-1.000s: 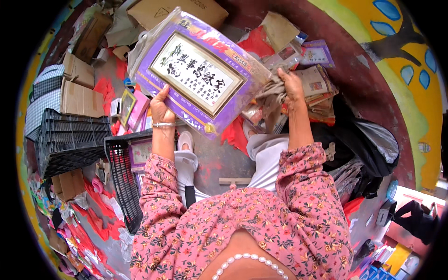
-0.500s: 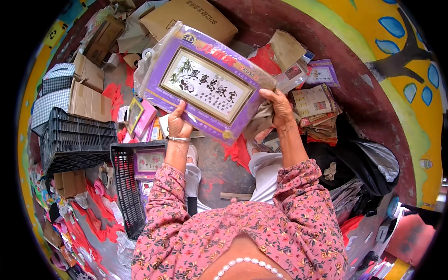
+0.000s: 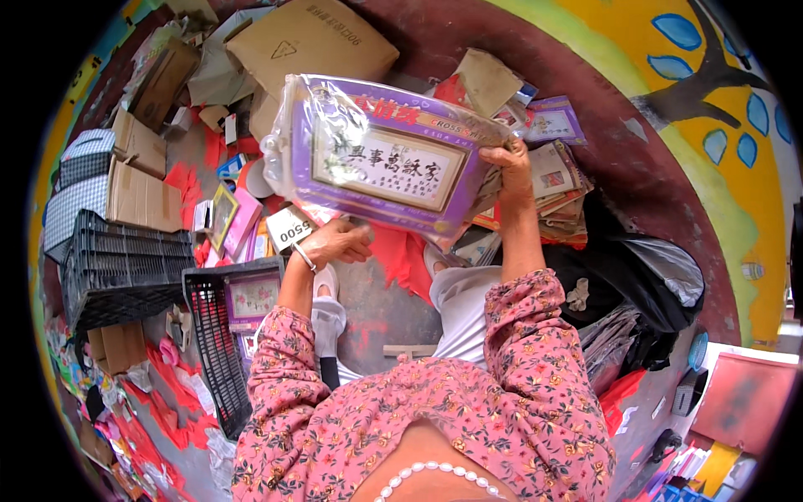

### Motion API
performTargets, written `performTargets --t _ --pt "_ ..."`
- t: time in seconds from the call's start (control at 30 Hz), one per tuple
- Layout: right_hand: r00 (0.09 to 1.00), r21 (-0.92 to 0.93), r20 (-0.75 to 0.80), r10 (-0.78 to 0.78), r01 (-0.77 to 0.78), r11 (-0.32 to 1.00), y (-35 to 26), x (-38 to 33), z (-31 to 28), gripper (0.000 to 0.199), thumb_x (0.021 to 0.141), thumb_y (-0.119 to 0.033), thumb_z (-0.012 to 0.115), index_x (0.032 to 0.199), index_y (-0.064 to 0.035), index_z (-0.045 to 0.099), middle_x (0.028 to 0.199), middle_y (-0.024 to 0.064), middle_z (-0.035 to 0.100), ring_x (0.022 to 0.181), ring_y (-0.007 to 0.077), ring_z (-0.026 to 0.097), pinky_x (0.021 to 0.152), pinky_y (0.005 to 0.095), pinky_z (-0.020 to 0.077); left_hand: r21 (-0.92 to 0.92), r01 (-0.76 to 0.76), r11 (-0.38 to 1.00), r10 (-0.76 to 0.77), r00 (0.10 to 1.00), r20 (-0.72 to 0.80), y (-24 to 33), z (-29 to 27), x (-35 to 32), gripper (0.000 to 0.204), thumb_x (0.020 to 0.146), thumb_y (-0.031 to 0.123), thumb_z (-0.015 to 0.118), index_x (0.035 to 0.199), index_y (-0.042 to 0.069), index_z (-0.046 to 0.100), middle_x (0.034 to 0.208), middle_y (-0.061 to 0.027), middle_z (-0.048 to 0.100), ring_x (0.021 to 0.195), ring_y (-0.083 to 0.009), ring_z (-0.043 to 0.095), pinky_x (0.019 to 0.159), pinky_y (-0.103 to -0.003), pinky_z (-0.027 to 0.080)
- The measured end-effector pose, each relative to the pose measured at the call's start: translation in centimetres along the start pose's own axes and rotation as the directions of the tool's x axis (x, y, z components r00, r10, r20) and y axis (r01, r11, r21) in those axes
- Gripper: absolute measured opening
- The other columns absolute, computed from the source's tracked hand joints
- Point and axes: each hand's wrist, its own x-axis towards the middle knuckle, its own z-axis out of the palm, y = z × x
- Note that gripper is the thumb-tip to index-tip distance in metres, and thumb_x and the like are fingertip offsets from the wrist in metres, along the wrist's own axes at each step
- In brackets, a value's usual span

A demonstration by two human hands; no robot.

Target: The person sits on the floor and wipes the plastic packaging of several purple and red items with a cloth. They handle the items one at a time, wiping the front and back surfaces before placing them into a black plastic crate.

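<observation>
My right hand (image 3: 508,167) grips the right end of a flat purple package in clear plastic (image 3: 351,188), thumb on its front. The package shows a framed picture with bamboo and dark brush writing, and glare crosses its left half. It is held up in front of me, slightly tilted. Just below its lower edge is my left hand (image 3: 335,243), apart from it, with loosely bent fingers and nothing visible in them. A bracelet circles that wrist. Beside the left hand lies a white card or box (image 3: 287,227) with dark print.
Left of my legs stands a black plastic crate (image 3: 219,335) holding purple packages; another black crate (image 3: 125,259) is farther left. Cardboard boxes (image 3: 314,42) lie at the back. To the right are stacked booklets (image 3: 556,180) and black bags (image 3: 619,284). Red scraps (image 3: 400,259) litter the floor.
My left hand has let go of the package's lower edge and dropped slightly below it. The package has come down a little and turned more level, still in my right hand.
</observation>
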Motion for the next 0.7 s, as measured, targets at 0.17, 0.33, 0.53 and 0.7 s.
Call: performTargets --t 0.17,0.33,0.53,0.7 --pt "0.998 -0.233 0.057 0.015 -0.002 0.972 -0.5 -0.4 0.2 0.025 0.062 -0.002 0.058 0.087 -0.0006 0.061 0.079 0.0008 0.062 0.069 0.0086 0.056 0.067 0.0204 0.0448 0.033 -0.504 0.863 0.502 0.846 -0.178 1.2 -1.9 -1.6 0.026 0.08 0.029 0.061 0.079 0.003 0.061 0.075 -0.0042 0.063 0.062 -0.0081 0.058 0.052 -0.02 0.045" --pt "0.957 -0.48 0.226 0.179 -0.05 0.876 0.3 -0.7 1.3 0.018 0.063 -0.004 0.061 0.08 -0.0001 0.06 0.071 -0.0043 0.054 0.065 0.0042 0.047 0.058 0.0194 0.0386 0.893 -0.299 0.335 0.941 0.141 -0.306 5.3 0.0 -2.9 0.071 0.056 0.024 0.076 0.121 0.015 0.047 0.108 -0.0101 0.057 0.105 -0.0304 0.05 0.099 -0.038 0.029" --pt "0.865 -0.508 0.401 0.302 -0.064 0.859 1.0 -0.1 2.3 0.024 0.061 -0.002 0.061 0.085 0.0022 0.06 0.071 -0.004 0.054 0.066 0.0042 0.047 0.06 0.0189 0.0397 0.598 -0.449 0.664 0.539 0.842 0.034 1.2 -1.6 -0.3 0.054 0.06 0.011 0.072 0.11 0.006 0.053 0.096 -0.0076 0.062 0.089 -0.0196 0.057 0.079 -0.031 0.044" --pt "0.921 -0.409 0.305 0.244 -0.104 0.906 1.6 0.3 2.3 0.027 0.06 0.0 0.063 0.086 0.0022 0.06 0.074 -0.0034 0.056 0.068 0.0051 0.05 0.062 0.019 0.0416 0.365 -0.34 0.866 0.327 0.94 0.1 -0.2 -1.5 1.4 0.033 0.067 0.005 0.067 0.098 -0.001 0.057 0.086 -0.0014 0.061 0.078 -0.0097 0.052 0.074 -0.026 0.043"
